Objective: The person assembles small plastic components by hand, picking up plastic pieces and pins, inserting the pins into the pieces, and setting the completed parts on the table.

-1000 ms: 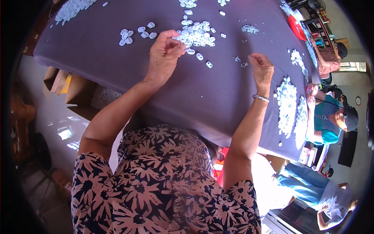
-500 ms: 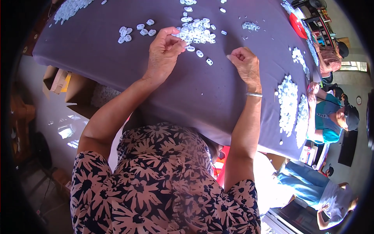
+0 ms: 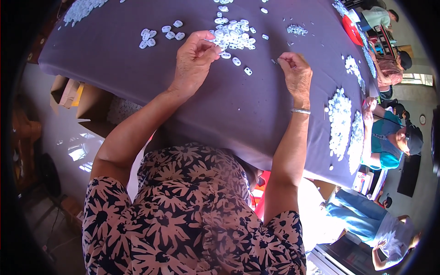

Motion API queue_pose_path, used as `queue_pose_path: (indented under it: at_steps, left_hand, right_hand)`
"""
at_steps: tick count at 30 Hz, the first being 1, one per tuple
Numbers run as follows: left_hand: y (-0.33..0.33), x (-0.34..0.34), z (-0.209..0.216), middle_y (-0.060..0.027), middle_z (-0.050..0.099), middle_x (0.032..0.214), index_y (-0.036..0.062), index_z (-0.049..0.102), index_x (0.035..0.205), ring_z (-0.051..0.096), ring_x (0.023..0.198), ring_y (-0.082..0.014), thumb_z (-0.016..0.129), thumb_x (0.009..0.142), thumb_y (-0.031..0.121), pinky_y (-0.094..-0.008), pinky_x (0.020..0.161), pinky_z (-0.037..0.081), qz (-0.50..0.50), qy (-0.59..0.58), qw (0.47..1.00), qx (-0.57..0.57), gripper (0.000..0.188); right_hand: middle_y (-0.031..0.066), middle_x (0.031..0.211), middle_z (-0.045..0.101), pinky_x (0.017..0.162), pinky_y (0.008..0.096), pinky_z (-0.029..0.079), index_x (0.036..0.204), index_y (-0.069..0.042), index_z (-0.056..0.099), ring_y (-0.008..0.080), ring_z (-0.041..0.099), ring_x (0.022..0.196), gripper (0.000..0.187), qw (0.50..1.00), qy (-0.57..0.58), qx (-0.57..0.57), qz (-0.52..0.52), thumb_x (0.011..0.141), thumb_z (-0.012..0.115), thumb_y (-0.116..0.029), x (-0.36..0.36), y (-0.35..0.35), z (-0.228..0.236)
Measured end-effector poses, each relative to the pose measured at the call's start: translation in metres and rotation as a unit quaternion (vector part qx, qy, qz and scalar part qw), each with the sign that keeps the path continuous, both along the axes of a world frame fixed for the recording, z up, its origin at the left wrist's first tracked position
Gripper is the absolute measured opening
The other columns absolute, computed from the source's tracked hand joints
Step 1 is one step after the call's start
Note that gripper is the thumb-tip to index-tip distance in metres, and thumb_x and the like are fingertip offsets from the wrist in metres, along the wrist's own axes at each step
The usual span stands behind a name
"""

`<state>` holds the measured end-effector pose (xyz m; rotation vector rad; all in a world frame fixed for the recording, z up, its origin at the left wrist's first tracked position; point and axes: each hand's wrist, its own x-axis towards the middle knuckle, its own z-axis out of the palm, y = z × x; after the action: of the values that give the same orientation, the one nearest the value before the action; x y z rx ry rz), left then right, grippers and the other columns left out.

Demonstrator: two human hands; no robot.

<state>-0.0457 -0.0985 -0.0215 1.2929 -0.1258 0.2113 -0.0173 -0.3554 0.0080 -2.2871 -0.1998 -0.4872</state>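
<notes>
My left hand (image 3: 194, 62) is closed in a pinch at the near left edge of a pile of small white oval plastic pieces with holes (image 3: 236, 34). A small white plastic piece (image 3: 222, 52) shows at its fingertips, mostly hidden by them. To the right, my right hand (image 3: 297, 75) is also pinched, held over the cloth. A tiny grey sliver (image 3: 274, 61) appears just beside its fingertips; whether it is held or lies on the cloth is unclear. Between the hands lie a few loose white pieces (image 3: 248, 71).
Beyond my right hand is a heap of tiny metal-looking bits (image 3: 297, 30). Small groups of white pieces (image 3: 147, 38) lie left of the pile. More white heaps (image 3: 339, 121) line the right side, where a co-worker's hand (image 3: 368, 104) reaches in. A red container (image 3: 351, 31) stands far right.
My right hand has shifted slightly right, and the grey sliver now shows by its fingertips. My left hand stays almost in place. Another person has come into view at the far right.
</notes>
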Motion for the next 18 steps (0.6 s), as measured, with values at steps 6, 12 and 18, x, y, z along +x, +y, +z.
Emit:
queue_pose_path:
  at_steps: [6,12,18]
  left_hand:
    - [-0.0006,0.0011,-0.0014,-0.0040,0.059,0.084,0.0073,0.054,0.106,0.057,0.074,-0.0096,0.062,0.083,0.002,-0.0234,0.067,0.047,-0.004,0.000,1.000,0.003,0.025]
    - [-0.0001,0.0016,-0.0018,-0.0039,0.059,0.084,0.0068,0.054,0.105,0.057,0.074,-0.0095,0.062,0.083,0.002,-0.0236,0.068,0.047,-0.002,0.005,1.000,0.005,0.024]
    - [0.0004,0.0017,-0.0013,-0.0045,0.060,0.084,0.0060,0.054,0.105,0.057,0.074,-0.0100,0.062,0.083,0.002,-0.0234,0.068,0.048,-0.004,0.004,1.000,0.006,0.024]
  right_hand:
    - [0.0035,0.072,0.058,0.060,0.0268,0.046,0.080,-0.005,0.067,0.0137,0.055,0.061,0.008,0.995,-0.037,-0.090,0.011,0.073,0.070,-0.006,0.0038,0.0012,-0.0034]
    - [0.0025,0.075,0.060,0.061,0.0248,0.046,0.083,-0.005,0.068,0.0109,0.055,0.061,0.009,0.995,-0.012,-0.101,0.012,0.075,0.071,-0.007,0.0037,0.0027,-0.0022]
    - [0.0030,0.072,0.059,0.058,0.0257,0.046,0.082,-0.004,0.067,0.0115,0.054,0.059,0.009,0.993,-0.022,-0.119,0.007,0.074,0.070,-0.007,0.0052,0.0031,-0.0051]
